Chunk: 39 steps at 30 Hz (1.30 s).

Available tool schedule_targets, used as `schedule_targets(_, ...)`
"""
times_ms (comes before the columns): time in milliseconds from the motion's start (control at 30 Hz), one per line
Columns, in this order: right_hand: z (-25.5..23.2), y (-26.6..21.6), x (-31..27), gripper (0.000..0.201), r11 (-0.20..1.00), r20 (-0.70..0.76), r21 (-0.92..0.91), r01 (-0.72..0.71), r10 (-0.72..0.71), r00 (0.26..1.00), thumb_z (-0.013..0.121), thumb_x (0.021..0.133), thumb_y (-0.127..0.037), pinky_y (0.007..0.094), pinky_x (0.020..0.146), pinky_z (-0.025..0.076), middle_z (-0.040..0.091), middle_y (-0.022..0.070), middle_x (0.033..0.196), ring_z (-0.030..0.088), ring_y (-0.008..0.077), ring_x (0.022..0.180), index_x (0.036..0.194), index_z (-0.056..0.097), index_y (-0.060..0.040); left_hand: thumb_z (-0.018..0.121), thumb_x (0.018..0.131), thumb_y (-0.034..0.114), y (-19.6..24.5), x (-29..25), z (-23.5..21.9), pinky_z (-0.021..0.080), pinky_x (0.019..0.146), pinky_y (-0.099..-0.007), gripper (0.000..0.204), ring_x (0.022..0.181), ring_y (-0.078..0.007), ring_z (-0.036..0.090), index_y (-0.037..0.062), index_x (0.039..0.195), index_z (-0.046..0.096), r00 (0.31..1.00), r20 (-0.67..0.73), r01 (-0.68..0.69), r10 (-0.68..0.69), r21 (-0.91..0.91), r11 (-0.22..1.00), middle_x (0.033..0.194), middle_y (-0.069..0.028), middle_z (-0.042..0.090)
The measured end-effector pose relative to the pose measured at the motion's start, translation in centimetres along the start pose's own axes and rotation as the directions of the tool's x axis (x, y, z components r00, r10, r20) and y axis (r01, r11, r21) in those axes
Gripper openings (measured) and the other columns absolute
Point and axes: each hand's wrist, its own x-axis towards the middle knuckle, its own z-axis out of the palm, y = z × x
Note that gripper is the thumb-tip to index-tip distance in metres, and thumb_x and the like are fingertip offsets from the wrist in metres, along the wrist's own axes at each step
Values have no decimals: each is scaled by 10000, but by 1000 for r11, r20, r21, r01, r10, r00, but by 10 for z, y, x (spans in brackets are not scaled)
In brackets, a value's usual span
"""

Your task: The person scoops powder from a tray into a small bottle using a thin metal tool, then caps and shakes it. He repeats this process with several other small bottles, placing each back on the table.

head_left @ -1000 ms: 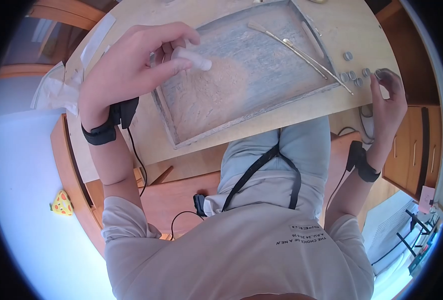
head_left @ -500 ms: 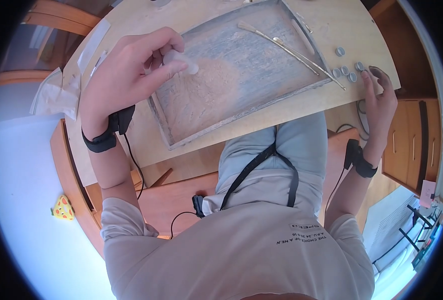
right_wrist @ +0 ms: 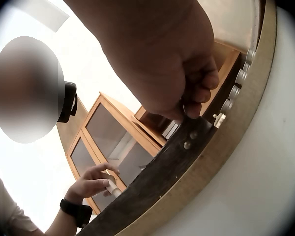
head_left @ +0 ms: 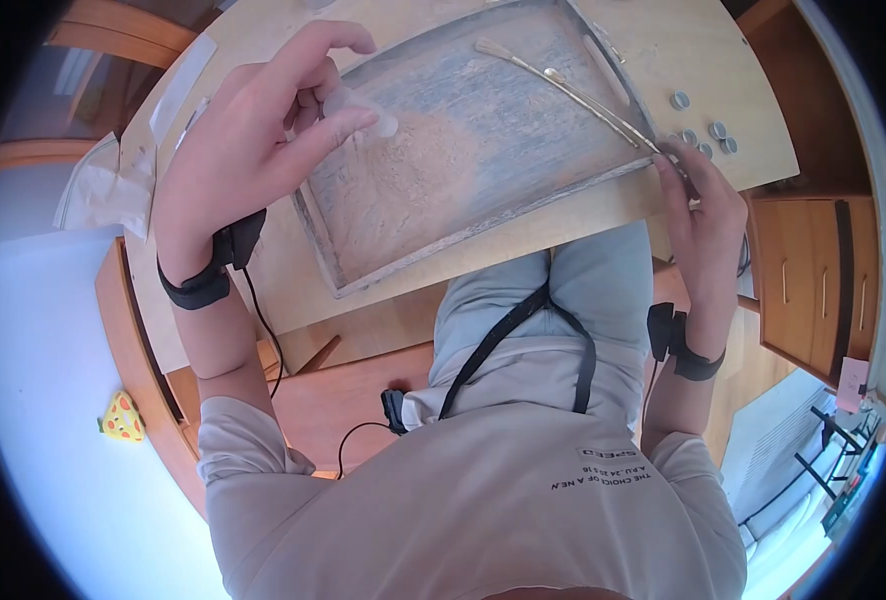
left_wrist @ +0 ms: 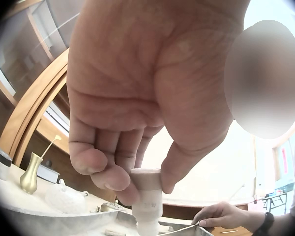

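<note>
Head view: shirt [head_left: 523, 490] reads "SPEED"; left hand [head_left: 263, 125] pinches bottle [left_wrist: 147, 189], print [left_wrist: 150, 205] illegible.

a yellow, red-spotted wedge [head_left: 123, 417] at left; wooden drawers [head_left: 801, 270] at right

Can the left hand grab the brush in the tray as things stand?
Probably not: the left hand holds the small bottle. The brush itself looks open to reach, with nothing covering its bristles, but the bottle would likely have to be put down first.
</note>
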Motion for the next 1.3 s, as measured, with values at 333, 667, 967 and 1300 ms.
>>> schedule_targets(333, -24, -20, -7, 158, 978, 79, -200, -52, 69, 995, 654, 962, -82, 327, 605, 511, 696, 153, 786, 660, 260, 627, 1075, 686, 24, 706, 912, 89, -7, 1, -5, 410, 641, -268, 241, 684, -123, 491, 32, 1129, 614, 999, 52, 14, -13, -5, 1000, 774, -27, 570)
schedule_targets(667, 2, -43, -24, 152, 933, -52, 345, 104, -92, 994, 675, 905, 36, 250, 655, 511, 687, 105, 778, 677, 179, 715, 1057, 692, 38, 673, 934, 73, -16, 2, -9, 486, 747, -252, 199, 832, -121, 604, 31, 1125, 639, 995, -23, -103, 100, -157, 982, 956, -32, 669)
schedule_targets(967, 31, -54, -24, 233, 866, -104, 444, 229, -204, 973, 698, 848, 107, 287, 654, 520, 698, 131, 819, 664, 222, 707, 1073, 666, 56, 647, 942, -17, -26, -4, -13, 527, 830, -264, 290, 961, -142, 637, -33, 1224, 583, 1000, -14, 13, -24, -532, 847, 1137, -128, 671)
schedule_targets(1300, 34, -63, -23, 288, 880, -169, 310, 359, -320, 932, 726, 800, 129, 325, 653, 525, 698, 151, 837, 661, 268, 715, 1073, 662, 65, 645, 950, 8, -37, -3, -25, 522, 743, -251, 252, 871, -112, 620, -18, 1194, 591, 999, 26, 40, -31, -526, 850, 1109, -128, 674)
